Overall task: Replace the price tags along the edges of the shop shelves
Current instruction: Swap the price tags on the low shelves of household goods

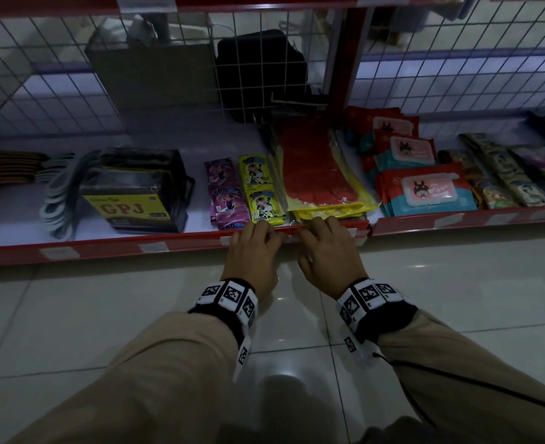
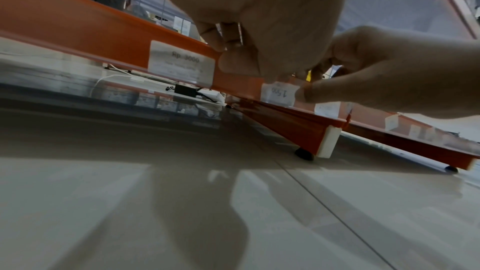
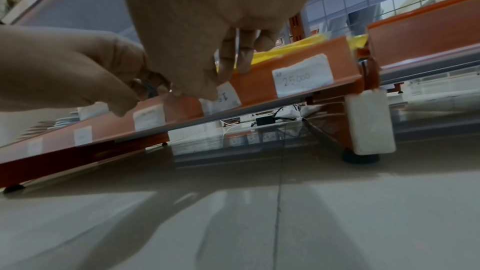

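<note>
The red shelf edge rail (image 1: 181, 241) runs along the bottom shelf, with white price tags in it. Both hands sit side by side on it. My left hand (image 1: 260, 233) curls its fingers over the rail's top, and its thumb (image 2: 237, 63) presses the front, just right of the tag marked Rp 3000 (image 2: 182, 62). My right hand (image 1: 317, 230) pinches a small white tag marked 1500 (image 2: 277, 94) against the rail, thumb (image 3: 205, 87) in front and fingers (image 3: 242, 59) over the top. That tag (image 3: 228, 94) sits tilted, left of the tag marked 25.000 (image 3: 303, 75).
On the shelf lie a black GPJ pack (image 1: 130, 200), purple and yellow sachets (image 1: 248, 187), red sheets in yellow plastic (image 1: 319, 174) and wet-wipe packs (image 1: 425, 187). White wire mesh (image 1: 72, 91) backs the shelf. Glossy floor tiles (image 1: 72, 315) lie below. A white-capped shelf foot (image 3: 369, 122) stands to the right.
</note>
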`<state>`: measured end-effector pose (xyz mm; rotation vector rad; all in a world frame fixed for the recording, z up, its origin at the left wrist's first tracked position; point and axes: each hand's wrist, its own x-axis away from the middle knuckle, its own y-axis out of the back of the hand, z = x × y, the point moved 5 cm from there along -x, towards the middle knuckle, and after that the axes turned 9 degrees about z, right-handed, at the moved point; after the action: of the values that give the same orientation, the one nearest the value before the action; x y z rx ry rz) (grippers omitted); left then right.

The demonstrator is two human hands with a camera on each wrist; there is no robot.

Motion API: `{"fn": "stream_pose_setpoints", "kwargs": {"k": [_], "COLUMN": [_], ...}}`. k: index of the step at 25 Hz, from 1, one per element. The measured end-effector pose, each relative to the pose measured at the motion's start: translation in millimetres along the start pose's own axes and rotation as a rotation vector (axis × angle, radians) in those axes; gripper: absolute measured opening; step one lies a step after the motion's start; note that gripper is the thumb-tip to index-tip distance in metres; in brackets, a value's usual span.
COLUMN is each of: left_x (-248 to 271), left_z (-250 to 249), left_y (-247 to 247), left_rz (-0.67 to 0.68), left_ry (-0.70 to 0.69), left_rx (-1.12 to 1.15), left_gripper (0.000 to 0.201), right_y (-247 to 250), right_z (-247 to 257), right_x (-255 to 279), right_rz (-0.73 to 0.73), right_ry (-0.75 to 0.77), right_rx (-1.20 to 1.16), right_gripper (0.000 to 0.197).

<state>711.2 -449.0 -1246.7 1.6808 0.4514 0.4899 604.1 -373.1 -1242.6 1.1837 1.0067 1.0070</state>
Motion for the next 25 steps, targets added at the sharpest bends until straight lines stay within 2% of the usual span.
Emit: {"fn": "stream_pose_setpoints", "kwargs": {"k": [3,8,12,14,17,21,23,25], "left_x": [1,-3,-2,-3,-5,-7,-8,-9], "left_z": [1,2,6,9,15,17,18,19], "left_y": [1,7,11,12,13,12,13,13], "left_rz": [-0.005,-0.018,-0.067,-0.100,-0.140,-0.135,-0.139,-0.133], "left_ry": [-0.009,0.009,0.015,0.015,0.035,0.033,0.039,0.037], "left_rx": [0.011,0.080,0.197,0.252,0.366,0.396,0.427,0.412], "left_gripper": [0.057,0.045,0.036,0.030,0.022,0.030,0.029,0.024], "right_y": [2,5,10,19,25,10,5,4], "right_z": [1,0,-4,-8,-16,-13,-8,-3], "right_x": [-4,-3,-7,-9,-11,-16,-16,-15], "right_rz": [-0.007,-0.003,0.030,-0.041,-0.181,-0.135,-0.103,-0.089], "right_ry": [-0.033,-0.047,-0.053,-0.050,-0.132,-0.305,-0.288,-0.239], "right_rx": [-0.002,0.029,-0.024,-0.185,-0.656,-1.247,-1.315,-1.279], "right_gripper": [0.031,0.037,0.026,0.018,0.010,0.023,0.025,0.024]}}
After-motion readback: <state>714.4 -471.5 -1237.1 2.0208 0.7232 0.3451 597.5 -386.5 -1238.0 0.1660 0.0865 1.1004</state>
